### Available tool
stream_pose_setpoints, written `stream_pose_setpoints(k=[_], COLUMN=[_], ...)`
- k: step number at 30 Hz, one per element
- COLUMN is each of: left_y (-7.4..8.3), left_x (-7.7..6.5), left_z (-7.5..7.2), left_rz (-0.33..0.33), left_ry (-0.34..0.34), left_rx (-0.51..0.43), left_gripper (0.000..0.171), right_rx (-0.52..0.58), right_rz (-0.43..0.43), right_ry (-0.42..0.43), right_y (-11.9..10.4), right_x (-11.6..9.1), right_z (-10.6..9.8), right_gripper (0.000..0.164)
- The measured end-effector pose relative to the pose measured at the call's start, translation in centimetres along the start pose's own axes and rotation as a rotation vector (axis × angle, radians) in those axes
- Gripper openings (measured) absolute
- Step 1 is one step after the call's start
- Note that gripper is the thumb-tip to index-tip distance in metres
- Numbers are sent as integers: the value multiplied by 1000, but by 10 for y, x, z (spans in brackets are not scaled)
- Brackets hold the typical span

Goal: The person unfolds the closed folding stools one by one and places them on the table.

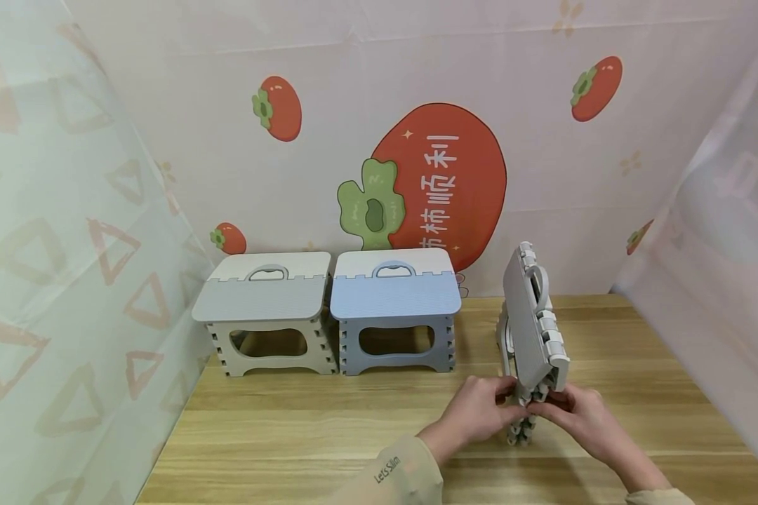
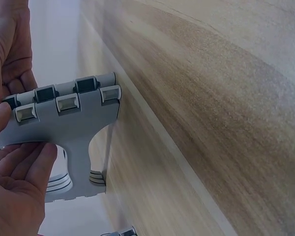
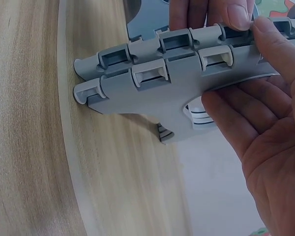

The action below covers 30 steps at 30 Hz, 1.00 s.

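Note:
A grey folding stool (image 1: 533, 330) stands on the wooden table at the right, its top halves folded down and its side panels close together. My left hand (image 1: 480, 410) grips its near edge from the left, with fingers through the leg panel's cut-out in the left wrist view. From the right, my right hand (image 1: 581, 421) holds the same end, its thumb (image 3: 280, 44) on the panel edge. Both thumbs meet near the seam between the two hinged panels (image 3: 162, 64). The stool's carrying handle (image 1: 540, 287) sticks out along the upper fold.
Two opened stools stand side by side to the left, a grey and white one (image 1: 262, 294) and a blue and white one (image 1: 394, 287). Behind them hangs a backdrop (image 1: 543, 175) printed with persimmons. The wooden table (image 1: 278, 435) extends in front of the stools.

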State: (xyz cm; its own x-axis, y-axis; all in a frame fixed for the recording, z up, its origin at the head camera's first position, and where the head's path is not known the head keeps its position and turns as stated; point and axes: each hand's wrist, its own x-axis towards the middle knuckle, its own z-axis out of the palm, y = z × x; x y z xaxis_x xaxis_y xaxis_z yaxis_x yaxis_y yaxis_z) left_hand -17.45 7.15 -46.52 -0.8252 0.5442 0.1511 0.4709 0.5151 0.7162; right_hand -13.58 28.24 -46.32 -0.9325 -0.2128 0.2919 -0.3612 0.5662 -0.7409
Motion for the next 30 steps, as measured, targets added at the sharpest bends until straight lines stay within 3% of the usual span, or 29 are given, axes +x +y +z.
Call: stream_pose_setpoints(k=[9,23,30], left_y=[1,-2,-4], left_x=[1,0,-2], left_z=[-2,-6,-8], left_rz=[8,-9,15], left_ry=[-22,-45,-37], left_rx=[24,-5,15], left_gripper=[33,42,35], right_rx=[9,-11,-1], right_rz=[-34,0,-1], right_ry=[4,-4,-9], right_y=[4,4,5], right_x=[-2,-5,-6], right_z=[-4,-8,-9], right_gripper=[29,27,29])
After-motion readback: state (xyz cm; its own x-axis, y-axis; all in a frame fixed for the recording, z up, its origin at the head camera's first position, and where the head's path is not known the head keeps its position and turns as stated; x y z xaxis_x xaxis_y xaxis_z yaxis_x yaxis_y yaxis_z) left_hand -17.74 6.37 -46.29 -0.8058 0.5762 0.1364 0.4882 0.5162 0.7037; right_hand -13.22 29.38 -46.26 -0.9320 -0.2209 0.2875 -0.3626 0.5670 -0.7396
